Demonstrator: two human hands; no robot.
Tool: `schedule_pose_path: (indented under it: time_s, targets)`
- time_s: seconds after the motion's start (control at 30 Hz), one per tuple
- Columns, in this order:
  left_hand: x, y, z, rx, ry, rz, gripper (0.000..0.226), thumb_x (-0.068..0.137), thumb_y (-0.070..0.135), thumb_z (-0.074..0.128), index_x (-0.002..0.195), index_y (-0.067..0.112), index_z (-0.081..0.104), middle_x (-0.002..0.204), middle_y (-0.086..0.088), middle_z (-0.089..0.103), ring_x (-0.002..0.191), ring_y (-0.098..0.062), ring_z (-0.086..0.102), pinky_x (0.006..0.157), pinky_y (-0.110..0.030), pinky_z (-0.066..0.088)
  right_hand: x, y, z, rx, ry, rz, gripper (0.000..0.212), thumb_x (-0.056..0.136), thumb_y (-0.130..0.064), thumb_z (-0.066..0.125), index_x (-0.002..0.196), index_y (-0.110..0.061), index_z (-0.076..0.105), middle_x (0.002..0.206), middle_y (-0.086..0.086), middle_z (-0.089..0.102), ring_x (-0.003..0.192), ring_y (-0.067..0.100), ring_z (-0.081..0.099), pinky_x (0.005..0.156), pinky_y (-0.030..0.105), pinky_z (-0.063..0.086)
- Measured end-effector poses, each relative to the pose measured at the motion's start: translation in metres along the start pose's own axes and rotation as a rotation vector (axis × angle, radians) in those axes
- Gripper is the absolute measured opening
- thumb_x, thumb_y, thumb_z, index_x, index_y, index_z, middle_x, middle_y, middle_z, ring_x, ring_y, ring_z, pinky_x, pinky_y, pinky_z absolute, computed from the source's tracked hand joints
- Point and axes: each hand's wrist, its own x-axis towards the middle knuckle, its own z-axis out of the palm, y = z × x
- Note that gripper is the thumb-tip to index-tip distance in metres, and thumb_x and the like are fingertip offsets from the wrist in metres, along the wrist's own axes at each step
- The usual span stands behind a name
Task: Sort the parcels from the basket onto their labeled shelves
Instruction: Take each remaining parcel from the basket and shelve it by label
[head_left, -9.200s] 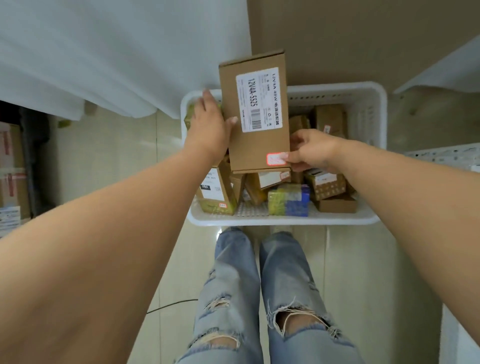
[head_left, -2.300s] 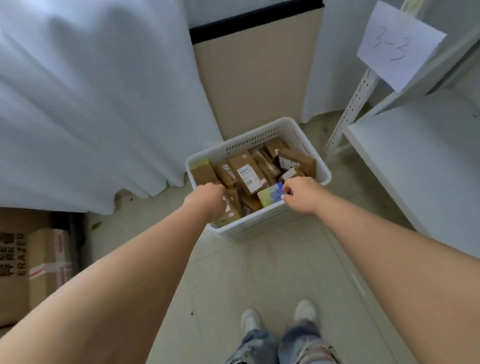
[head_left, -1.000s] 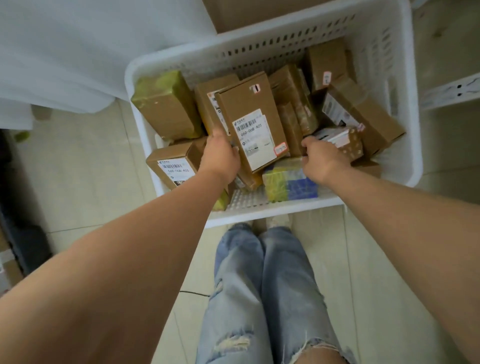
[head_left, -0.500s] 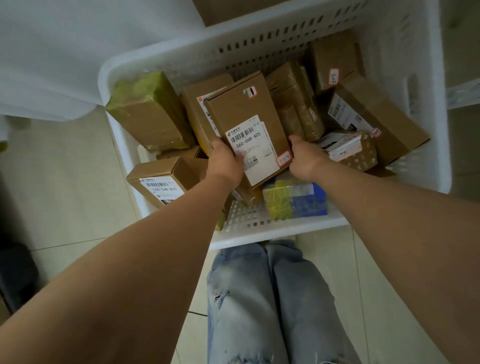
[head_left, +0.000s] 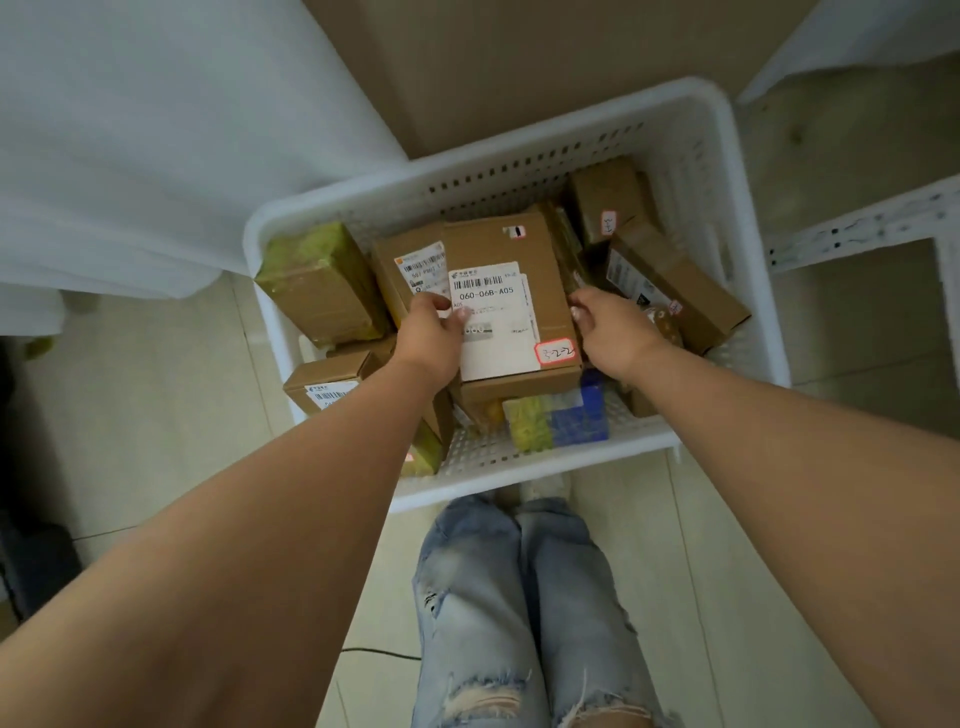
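Note:
A white slotted basket (head_left: 748, 218) stands on the floor in front of my knees, holding several brown cardboard parcels. Between both hands I hold a flat brown parcel (head_left: 540, 244) above the others; it has a white label reading 060-06B-A05 and a red-edged sticker marked 3-2-2. My left hand (head_left: 428, 343) grips its left edge with the thumb on the label. My right hand (head_left: 610, 332) grips its right edge. Under it lies a yellow and blue packet (head_left: 561, 418).
A green-taped parcel (head_left: 322, 286) leans in the basket's left corner, and a long brown box (head_left: 675, 291) lies at the right. A white perforated shelf frame (head_left: 857, 228) stands to the right, white cloth (head_left: 156, 130) hangs at left, a brown panel behind.
Both hands have closed on the labelled parcel's sides and raised it level above the pile. The view has pulled back from the basket a little.

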Motion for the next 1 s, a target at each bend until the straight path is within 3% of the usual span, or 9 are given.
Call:
schedule_pose_path:
  time_s: [0.13, 0.23, 0.27, 0.4, 0.53, 0.63, 0.7, 0.83, 1.0]
  targets:
    - [-0.033, 0.033, -0.021, 0.002, -0.024, 0.131, 0.026, 0.101, 0.028, 0.046, 0.121, 0.013, 0.043, 0.115, -0.007, 0.059, 0.094, -0.019, 0.061, 0.077, -0.033, 0.054, -0.027, -0.016, -0.036, 0.024, 0.113, -0.026, 0.037, 0.105, -0.036, 0.027, 0.117, -0.014, 0.054, 0.109, 0.011, 0.062, 0.100, 0.028, 0.057, 0.083, 0.038, 0.046]
    - [-0.058, 0.055, -0.037, -0.046, -0.047, 0.208, 0.021, 0.101, 0.026, 0.046, 0.118, 0.014, 0.043, 0.108, -0.001, 0.058, 0.081, -0.005, 0.058, 0.053, -0.015, 0.048, -0.048, -0.032, -0.059, 0.199, 0.202, -0.054, 0.049, 0.103, -0.046, 0.024, 0.114, -0.012, 0.058, 0.109, 0.010, 0.064, 0.102, 0.026, 0.058, 0.082, 0.034, 0.043]
    - [-0.067, 0.063, -0.042, -0.063, -0.058, 0.218, 0.020, 0.101, 0.026, 0.046, 0.117, 0.016, 0.043, 0.109, -0.001, 0.058, 0.083, -0.006, 0.058, 0.053, -0.015, 0.050, -0.055, -0.039, -0.066, 0.269, 0.224, -0.060, 0.053, 0.102, -0.049, 0.024, 0.113, -0.012, 0.060, 0.110, 0.009, 0.065, 0.102, 0.025, 0.058, 0.084, 0.033, 0.044]
    - [-0.099, 0.095, -0.061, -0.051, -0.069, 0.287, 0.028, 0.100, 0.027, 0.046, 0.124, 0.012, 0.045, 0.122, -0.005, 0.058, 0.107, -0.019, 0.060, 0.087, -0.039, 0.054, -0.082, -0.061, -0.091, 0.474, 0.298, -0.071, 0.052, 0.102, -0.049, 0.028, 0.103, -0.013, 0.066, 0.104, 0.007, 0.069, 0.102, 0.025, 0.063, 0.092, 0.040, 0.048]
    - [-0.127, 0.123, -0.073, -0.071, -0.061, 0.382, 0.028, 0.100, 0.027, 0.046, 0.124, 0.013, 0.044, 0.117, 0.002, 0.058, 0.100, -0.011, 0.060, 0.081, -0.023, 0.053, -0.107, -0.080, -0.120, 0.614, 0.365, -0.082, 0.054, 0.098, -0.054, 0.038, 0.098, -0.009, 0.068, 0.095, 0.004, 0.070, 0.090, 0.019, 0.064, 0.080, 0.032, 0.050]
    - [-0.146, 0.144, -0.077, -0.139, -0.063, 0.357, 0.041, 0.100, 0.035, 0.046, 0.132, 0.011, 0.042, 0.120, -0.001, 0.059, 0.105, -0.018, 0.061, 0.091, -0.035, 0.052, -0.128, -0.087, -0.142, 0.590, 0.434, -0.116, 0.042, 0.099, -0.049, 0.042, 0.089, -0.013, 0.062, 0.076, -0.007, 0.062, 0.070, 0.009, 0.057, 0.058, 0.020, 0.043]
    - [-0.157, 0.160, -0.080, -0.193, -0.050, 0.341, 0.040, 0.098, 0.045, 0.043, 0.121, 0.013, 0.049, 0.114, -0.005, 0.064, 0.101, -0.021, 0.064, 0.091, -0.044, 0.053, -0.144, -0.092, -0.153, 0.588, 0.458, -0.129, 0.039, 0.100, -0.048, 0.039, 0.091, -0.016, 0.061, 0.078, -0.008, 0.063, 0.070, 0.006, 0.058, 0.057, 0.017, 0.045]
    - [-0.185, 0.191, -0.089, -0.124, -0.099, 0.437, 0.045, 0.096, 0.054, 0.041, 0.109, 0.015, 0.059, 0.105, -0.004, 0.070, 0.094, -0.022, 0.068, 0.085, -0.046, 0.056, -0.183, -0.105, -0.174, 0.594, 0.553, -0.135, 0.037, 0.101, -0.047, 0.036, 0.087, -0.018, 0.056, 0.090, 0.002, 0.064, 0.081, 0.016, 0.061, 0.069, 0.029, 0.047]
    - [-0.232, 0.217, -0.112, -0.039, -0.123, 0.611, 0.033, 0.097, 0.051, 0.042, 0.089, 0.025, 0.061, 0.092, 0.003, 0.071, 0.081, -0.014, 0.070, 0.065, -0.028, 0.055, -0.246, -0.125, -0.200, 0.562, 0.669, -0.118, 0.044, 0.101, -0.048, 0.033, 0.098, -0.010, 0.054, 0.098, 0.009, 0.063, 0.090, 0.025, 0.061, 0.078, 0.037, 0.050]
